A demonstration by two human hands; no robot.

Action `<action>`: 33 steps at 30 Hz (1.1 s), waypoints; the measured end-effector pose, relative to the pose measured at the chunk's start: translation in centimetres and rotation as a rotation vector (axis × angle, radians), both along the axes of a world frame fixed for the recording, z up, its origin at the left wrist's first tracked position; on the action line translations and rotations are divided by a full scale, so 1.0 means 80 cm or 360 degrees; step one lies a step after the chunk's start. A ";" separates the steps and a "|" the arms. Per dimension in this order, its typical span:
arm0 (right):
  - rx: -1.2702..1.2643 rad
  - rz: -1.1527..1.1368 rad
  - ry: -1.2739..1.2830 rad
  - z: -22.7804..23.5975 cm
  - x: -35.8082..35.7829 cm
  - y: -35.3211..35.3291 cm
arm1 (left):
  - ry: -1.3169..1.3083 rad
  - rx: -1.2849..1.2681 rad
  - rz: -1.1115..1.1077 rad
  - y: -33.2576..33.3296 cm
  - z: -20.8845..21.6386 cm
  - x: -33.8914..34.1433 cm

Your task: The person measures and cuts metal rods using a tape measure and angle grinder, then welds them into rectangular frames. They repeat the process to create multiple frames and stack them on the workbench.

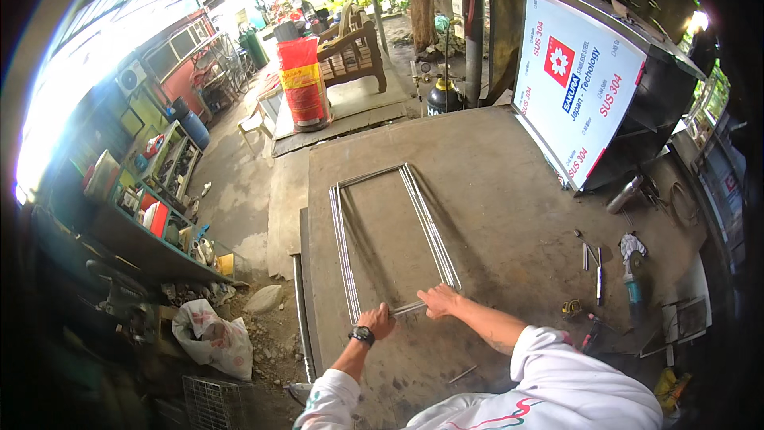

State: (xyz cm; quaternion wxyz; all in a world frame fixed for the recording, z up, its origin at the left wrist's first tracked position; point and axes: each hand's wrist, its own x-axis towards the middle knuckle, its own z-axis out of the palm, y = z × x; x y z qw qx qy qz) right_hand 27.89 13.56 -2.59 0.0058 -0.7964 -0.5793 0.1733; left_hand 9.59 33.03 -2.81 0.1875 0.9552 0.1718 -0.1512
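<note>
A stack of slim rectangular metal-rod frames (344,259) lies flat on the broad brown worktable (517,219), its long sides running away from me. The rods look doubled or tripled along each side, so several frames seem to be layered together. My left hand (377,321), with a dark watch at its wrist, is closed round the near left corner. At the near right part of the same short end, my right hand (439,301) is closed on the rods, its fingertips partly hidden. A bare stretch of rod shows between the two hands.
To the right lie a teal angle grinder (633,291), a metal square (598,275) and a yellow tape measure (571,308). A large film-covered steel box (581,84) stands at the far right. Beyond the table is a black gas cylinder (444,99); a white sack (213,338) sits left.
</note>
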 end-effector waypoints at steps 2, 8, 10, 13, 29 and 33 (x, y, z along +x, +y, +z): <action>-0.0077 0.0063 0.0039 0.063 0.005 -0.009 | -0.0061 -0.0147 -0.0080 -0.007 0.088 0.001; 0.0261 -0.0069 -0.0187 0.395 0.009 0.045 | -0.1201 0.0792 -0.0144 0.063 0.334 -0.025; 0.0543 -0.0105 -0.0485 0.491 0.031 0.049 | -0.1459 0.0774 -0.0102 0.071 0.441 0.002; 0.0693 -0.0236 -0.0606 0.630 0.011 0.003 | -0.1692 0.0842 0.0008 0.054 0.566 0.028; 0.0399 -0.1418 -0.1521 0.775 -0.393 -0.597 | -0.1577 -0.1643 -0.1304 -0.463 0.632 0.016; 0.0136 -0.2084 -0.1117 0.756 -0.496 -0.700 | -0.0889 -0.2699 -0.1376 -0.610 0.581 0.002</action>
